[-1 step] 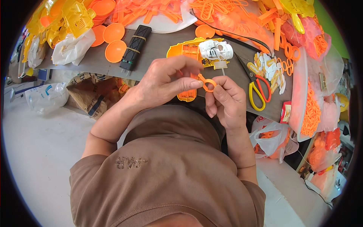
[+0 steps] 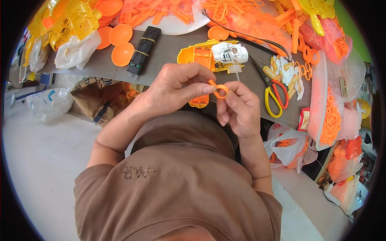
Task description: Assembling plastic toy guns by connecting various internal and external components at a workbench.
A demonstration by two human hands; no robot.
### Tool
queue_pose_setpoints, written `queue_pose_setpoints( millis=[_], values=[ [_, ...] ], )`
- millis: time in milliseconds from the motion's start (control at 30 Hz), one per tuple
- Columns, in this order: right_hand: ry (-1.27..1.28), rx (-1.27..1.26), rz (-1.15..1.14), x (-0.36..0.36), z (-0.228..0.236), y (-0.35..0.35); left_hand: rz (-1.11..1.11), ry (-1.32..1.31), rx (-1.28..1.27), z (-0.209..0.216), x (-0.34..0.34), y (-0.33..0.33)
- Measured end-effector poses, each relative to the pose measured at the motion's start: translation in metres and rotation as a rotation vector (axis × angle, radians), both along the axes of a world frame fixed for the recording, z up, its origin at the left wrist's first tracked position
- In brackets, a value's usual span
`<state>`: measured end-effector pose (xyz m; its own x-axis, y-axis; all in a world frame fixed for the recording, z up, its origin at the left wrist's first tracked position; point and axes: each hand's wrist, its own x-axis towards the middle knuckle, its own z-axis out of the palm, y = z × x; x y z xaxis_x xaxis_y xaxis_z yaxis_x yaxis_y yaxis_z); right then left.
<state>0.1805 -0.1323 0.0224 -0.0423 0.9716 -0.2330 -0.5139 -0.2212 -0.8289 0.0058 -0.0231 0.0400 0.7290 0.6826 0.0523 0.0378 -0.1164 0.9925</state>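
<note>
Between my two hands is a small orange plastic ring (image 2: pixel 220 92) with a short tab. My left hand (image 2: pixel 185 86) pinches its tab side between thumb and fingers. On the other side my right hand (image 2: pixel 240 105) grips the ring's edge with thumb and forefinger, its other fingers curled. Just beyond, partly hidden by my left hand, a yellow toy housing half (image 2: pixel 187 53) lies on the table with an orange inner frame (image 2: pixel 202 54). A white mechanism with wires (image 2: pixel 230 53) sits at the housing's right side.
Right of the housing lie scissors (image 2: pixel 274 96) with red and yellow handles, beside white and gold pieces (image 2: pixel 287 72). A black bar-shaped part (image 2: pixel 144 50) and orange cups (image 2: pixel 122 54) are at the left. A bin (image 2: pixel 321 138) of orange rings stands far right; orange parts (image 2: pixel 249 28) pile up behind.
The orange ring has tilted slightly, and my right fingers have shifted a little with it. Both hands keep their hold.
</note>
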Motion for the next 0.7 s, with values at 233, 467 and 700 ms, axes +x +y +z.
queue_pose_setpoints(
  millis=[233,467,700],
  values=[
    [-1.149,0.634,-0.185,-0.008,-0.003,0.005,-0.019,0.118,-0.142,-0.004,-0.001,0.008],
    [-1.492,0.724,-0.036,-0.002,-0.005,0.015,0.07,0.098,0.315,-0.016,0.002,0.007],
    [-1.424,0.596,-0.1,0.004,-0.014,0.032,0.186,0.173,0.977,-0.034,-0.001,0.022]
  ],
)
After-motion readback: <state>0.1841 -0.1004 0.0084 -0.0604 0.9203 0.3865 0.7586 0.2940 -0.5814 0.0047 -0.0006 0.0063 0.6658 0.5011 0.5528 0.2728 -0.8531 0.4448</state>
